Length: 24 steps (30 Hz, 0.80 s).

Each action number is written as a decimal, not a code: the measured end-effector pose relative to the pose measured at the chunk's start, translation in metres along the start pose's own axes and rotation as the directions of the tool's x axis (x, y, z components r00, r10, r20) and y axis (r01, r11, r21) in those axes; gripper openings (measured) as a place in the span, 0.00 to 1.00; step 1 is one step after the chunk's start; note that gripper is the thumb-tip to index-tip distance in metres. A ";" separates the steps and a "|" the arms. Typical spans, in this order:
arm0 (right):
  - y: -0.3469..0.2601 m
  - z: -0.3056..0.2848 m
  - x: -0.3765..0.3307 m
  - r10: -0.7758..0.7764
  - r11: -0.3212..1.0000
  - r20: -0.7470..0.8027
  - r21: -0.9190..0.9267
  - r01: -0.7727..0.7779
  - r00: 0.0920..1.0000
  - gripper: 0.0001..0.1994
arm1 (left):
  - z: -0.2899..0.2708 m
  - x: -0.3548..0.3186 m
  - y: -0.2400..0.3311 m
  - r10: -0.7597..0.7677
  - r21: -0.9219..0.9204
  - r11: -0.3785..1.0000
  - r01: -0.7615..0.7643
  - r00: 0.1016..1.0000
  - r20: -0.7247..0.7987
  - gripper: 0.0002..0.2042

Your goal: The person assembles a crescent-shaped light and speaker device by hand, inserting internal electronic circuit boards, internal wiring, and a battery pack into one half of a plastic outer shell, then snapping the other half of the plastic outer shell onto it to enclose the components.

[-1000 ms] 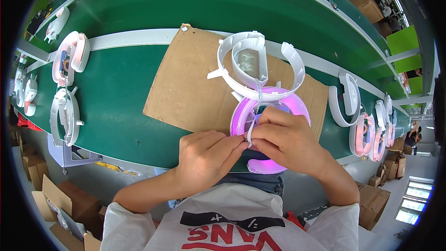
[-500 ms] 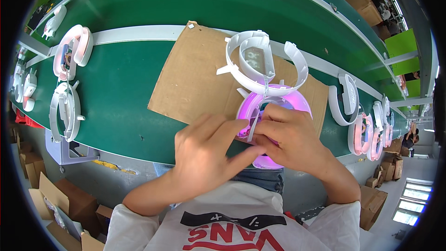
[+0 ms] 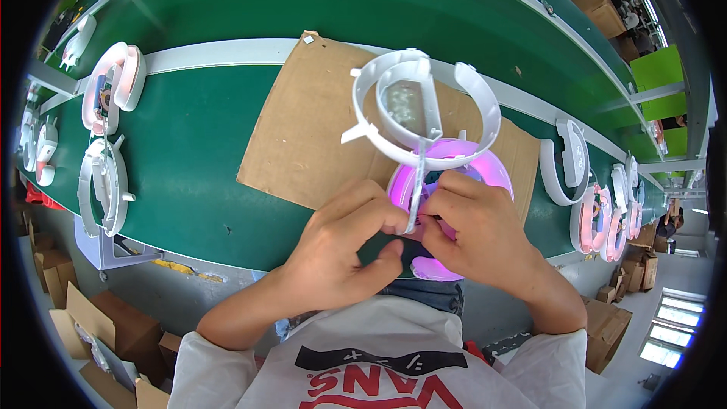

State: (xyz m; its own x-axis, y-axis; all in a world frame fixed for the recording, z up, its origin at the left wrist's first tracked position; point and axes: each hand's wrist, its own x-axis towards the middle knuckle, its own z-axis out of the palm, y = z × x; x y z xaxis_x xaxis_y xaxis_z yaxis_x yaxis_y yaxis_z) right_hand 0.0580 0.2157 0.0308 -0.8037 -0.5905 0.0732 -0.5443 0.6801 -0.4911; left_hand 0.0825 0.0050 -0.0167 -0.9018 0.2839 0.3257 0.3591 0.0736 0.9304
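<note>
A curved housing (image 3: 496,170) glowing pink-purple lies at the front edge of the cardboard, in front of me. Beyond it rests a white plastic ring-shaped cover (image 3: 365,87) with an inner cup and a clear panel. A pale ribbon-like cable (image 3: 418,178) runs from this cover down into the housing. My right hand (image 3: 485,231) is over the housing with thumb and fingers pinched together; whatever lies between them is hidden. Beside the cable's lower end, my left hand (image 3: 337,238) has bent fingers, its index fingertip at the cable and its thumb held apart.
A cardboard sheet (image 3: 291,121) covers part of the green bench (image 3: 197,159). Pink and white housings (image 3: 125,91) with an attached white cover (image 3: 113,189) stand at left. More white covers (image 3: 564,163) and pink housings (image 3: 587,220) line the right. Cardboard boxes (image 3: 125,326) sit on the floor.
My left hand has turned, its index fingertip drawing in beside the cable and its thumb pulling back. The white cover has shifted slightly left, and the cable hangs straighter.
</note>
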 end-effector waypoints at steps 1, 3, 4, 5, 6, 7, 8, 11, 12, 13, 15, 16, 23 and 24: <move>-0.002 0.000 -0.001 0.033 0.999 0.010 -0.014 -0.033 0.999 0.06 | -0.004 -0.002 -0.005 0.003 0.002 1.000 -0.003 0.999 0.035 0.10; 0.000 0.000 -0.001 0.022 1.000 0.012 -0.023 -0.021 1.000 0.06 | -0.017 -0.003 -0.008 -0.017 0.062 0.998 0.010 0.993 0.118 0.10; 0.001 0.000 -0.001 0.006 0.999 0.015 -0.033 -0.005 1.000 0.06 | -0.017 -0.003 -0.011 -0.021 0.062 0.998 0.014 0.993 0.117 0.10; 0.001 -0.001 -0.001 0.006 1.000 0.017 -0.030 -0.005 1.000 0.06 | -0.015 -0.003 -0.015 0.008 0.118 0.993 -0.020 0.995 0.102 0.10; 0.001 -0.004 -0.001 0.002 0.999 0.034 -0.033 -0.001 0.999 0.06 | -0.015 -0.003 -0.018 0.036 0.176 0.983 -0.051 0.996 0.087 0.11; 0.000 -0.006 0.000 -0.002 0.999 0.050 -0.035 0.004 0.999 0.06 | -0.015 -0.002 -0.019 0.032 0.177 0.983 -0.047 0.996 0.085 0.11; -0.001 -0.007 0.002 -0.004 0.999 0.053 -0.032 0.005 0.999 0.06 | -0.016 -0.001 -0.020 0.076 0.214 0.972 -0.098 0.991 0.108 0.11; -0.003 -0.009 0.003 -0.015 0.997 0.111 -0.078 0.024 0.994 0.07 | -0.015 0.000 -0.022 0.127 0.249 0.956 -0.155 0.984 0.126 0.10; -0.003 -0.007 0.002 -0.022 0.995 0.104 -0.097 0.032 0.994 0.07 | -0.014 0.002 -0.022 0.139 0.249 0.954 -0.165 0.983 0.118 0.10; -0.003 -0.006 0.001 -0.029 0.992 0.098 -0.116 0.041 0.995 0.07 | -0.012 0.001 -0.023 0.139 0.249 0.954 -0.165 0.983 0.119 0.10; -0.005 -0.004 0.000 -0.046 0.989 0.082 -0.135 0.057 0.996 0.07 | -0.007 -0.002 -0.024 0.101 0.252 0.960 -0.123 0.990 0.099 0.09; -0.005 -0.003 0.000 -0.063 0.985 0.066 -0.155 0.073 0.996 0.07 | -0.007 -0.001 -0.025 0.099 0.252 0.960 -0.121 0.990 0.099 0.09; -0.007 -0.012 0.003 -0.085 0.986 0.128 -0.132 0.102 0.988 0.06 | -0.006 0.006 -0.021 -0.012 0.244 0.970 -0.020 0.992 0.127 0.07; -0.006 -0.013 0.004 -0.079 0.986 0.132 -0.134 0.097 0.988 0.05 | -0.005 0.007 -0.021 -0.018 0.267 0.964 -0.020 0.991 0.136 0.07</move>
State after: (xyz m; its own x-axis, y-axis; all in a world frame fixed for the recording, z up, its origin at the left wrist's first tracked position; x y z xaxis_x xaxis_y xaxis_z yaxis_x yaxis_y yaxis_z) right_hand 0.0553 0.2149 0.0458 -0.7191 -0.6949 -0.0037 -0.6471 0.6717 -0.3607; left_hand 0.0676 0.0004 -0.0330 -0.8669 0.4102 0.2833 0.4278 0.3203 0.8452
